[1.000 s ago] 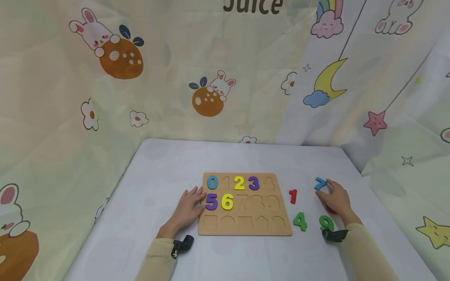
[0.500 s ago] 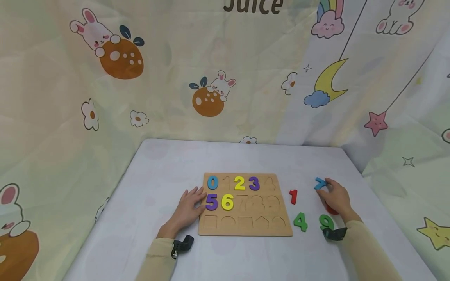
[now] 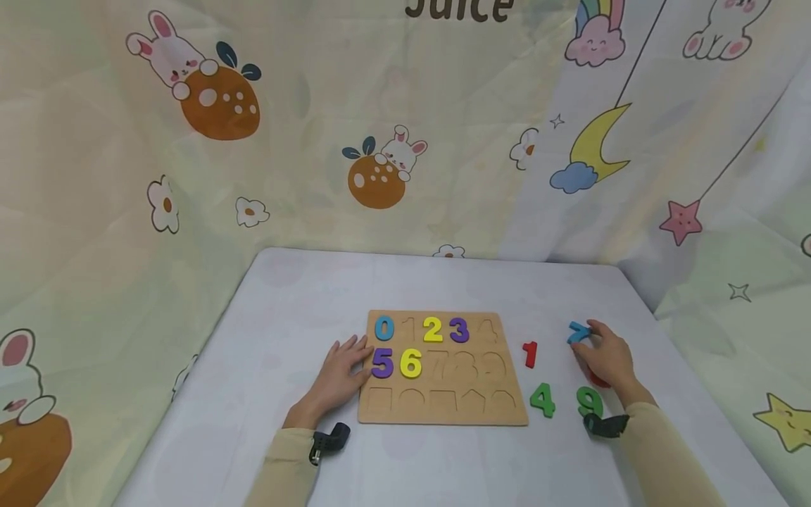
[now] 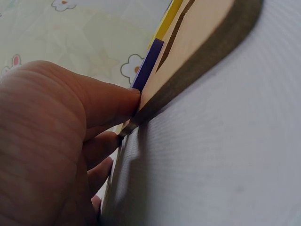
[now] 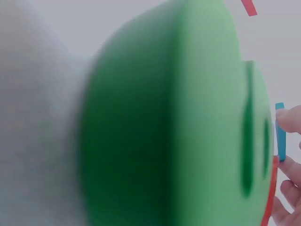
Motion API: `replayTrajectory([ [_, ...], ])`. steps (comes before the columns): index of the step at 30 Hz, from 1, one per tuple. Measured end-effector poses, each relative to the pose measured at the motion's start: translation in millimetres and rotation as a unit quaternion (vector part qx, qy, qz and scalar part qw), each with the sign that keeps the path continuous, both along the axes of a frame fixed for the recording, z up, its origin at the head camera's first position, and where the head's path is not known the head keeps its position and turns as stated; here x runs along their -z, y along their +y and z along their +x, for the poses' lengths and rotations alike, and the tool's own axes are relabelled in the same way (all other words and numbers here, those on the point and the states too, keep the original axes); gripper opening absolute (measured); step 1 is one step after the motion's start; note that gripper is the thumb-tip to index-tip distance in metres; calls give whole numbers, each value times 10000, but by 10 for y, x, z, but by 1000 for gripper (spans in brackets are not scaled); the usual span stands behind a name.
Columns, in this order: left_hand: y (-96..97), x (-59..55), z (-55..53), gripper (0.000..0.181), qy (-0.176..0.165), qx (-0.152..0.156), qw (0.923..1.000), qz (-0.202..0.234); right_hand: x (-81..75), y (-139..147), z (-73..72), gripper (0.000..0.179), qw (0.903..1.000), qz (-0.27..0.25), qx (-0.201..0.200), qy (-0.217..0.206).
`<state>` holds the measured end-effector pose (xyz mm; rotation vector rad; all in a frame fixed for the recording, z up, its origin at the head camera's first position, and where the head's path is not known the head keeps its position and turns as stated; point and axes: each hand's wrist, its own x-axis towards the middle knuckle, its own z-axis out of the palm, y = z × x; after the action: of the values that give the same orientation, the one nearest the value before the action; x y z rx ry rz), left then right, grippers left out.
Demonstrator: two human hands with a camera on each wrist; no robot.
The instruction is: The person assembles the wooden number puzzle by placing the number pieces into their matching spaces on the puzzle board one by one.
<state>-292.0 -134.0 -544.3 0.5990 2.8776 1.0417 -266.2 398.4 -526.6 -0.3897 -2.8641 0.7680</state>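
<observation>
Right hand (image 3: 610, 358) gripped blue 7 (image 5: 281, 141) in its fingers, far right | Left hand (image 3: 341, 373), fingers loose, touched wooden board (image 3: 443, 417), seemingly steadying it

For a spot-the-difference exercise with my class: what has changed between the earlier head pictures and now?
Very little: the right hand has closed slightly on the blue 7, which it now pinches; whether it already held it earlier is unclear. The left hand stays at the left edge of the board; the red 1, green 4 and green 9 lie as before.
</observation>
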Motion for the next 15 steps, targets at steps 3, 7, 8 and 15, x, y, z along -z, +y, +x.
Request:
replayTrajectory([
  [3, 0, -2, 3, 47, 6, 5, 10000, 19, -53, -78, 21, 71, 9999, -107, -65, -31],
  [7, -3, -7, 1, 47, 10, 13, 10000, 26, -127, -240, 40, 70, 9998, -132, -151, -3],
  [8, -3, -6, -1, 47, 12, 21, 10000, 18, -134, -278, 46, 70, 9998, -83, -191, 18],
  [15, 3, 5, -12, 47, 19, 1, 10000, -47, -127, -501, 93, 69, 9972, 22, -691, 292],
])
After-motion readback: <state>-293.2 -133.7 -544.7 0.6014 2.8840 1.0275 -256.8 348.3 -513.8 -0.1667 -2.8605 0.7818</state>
